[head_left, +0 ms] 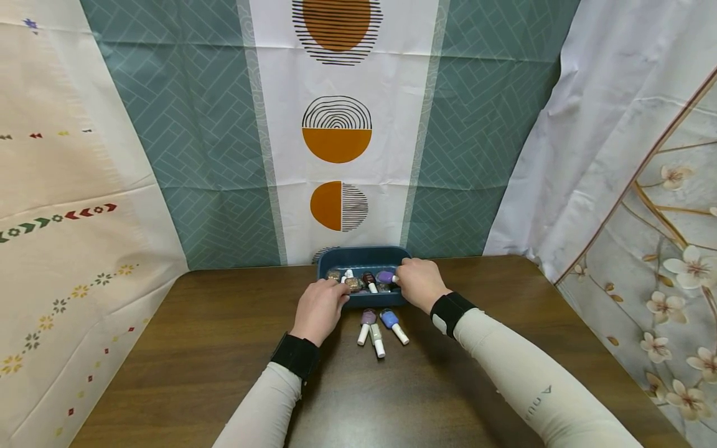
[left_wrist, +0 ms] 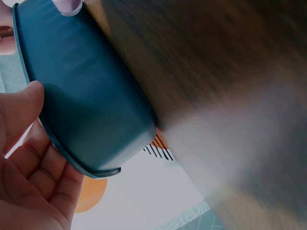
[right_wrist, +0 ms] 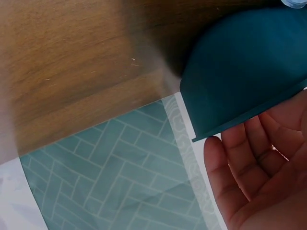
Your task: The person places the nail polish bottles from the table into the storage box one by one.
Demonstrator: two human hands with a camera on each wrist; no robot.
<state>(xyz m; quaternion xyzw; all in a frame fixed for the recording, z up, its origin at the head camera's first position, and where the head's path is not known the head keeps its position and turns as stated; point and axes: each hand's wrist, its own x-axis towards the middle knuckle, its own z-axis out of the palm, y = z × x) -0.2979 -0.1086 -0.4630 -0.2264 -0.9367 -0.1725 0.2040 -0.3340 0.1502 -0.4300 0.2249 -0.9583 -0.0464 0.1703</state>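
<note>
A shallow dark teal plastic tray (head_left: 363, 256) sits at the far edge of a dark brown wooden surface (head_left: 196, 348), against a hanging patterned cloth backdrop (head_left: 336, 137). It holds several small nail polish bottles (head_left: 358, 281). The left hand (head_left: 319, 309) rests at the tray's near left corner; in the left wrist view its fingers (left_wrist: 29, 158) lie relaxed beside the tray wall, the grip released. The right hand (head_left: 419, 283) sits at the tray's right end, fingers (right_wrist: 254, 153) loosely open under the rim. Three more white-capped nail polish bottles, purple, clear and blue (head_left: 381, 326), lie on the surface just in front of the tray, between the wrists.
</note>
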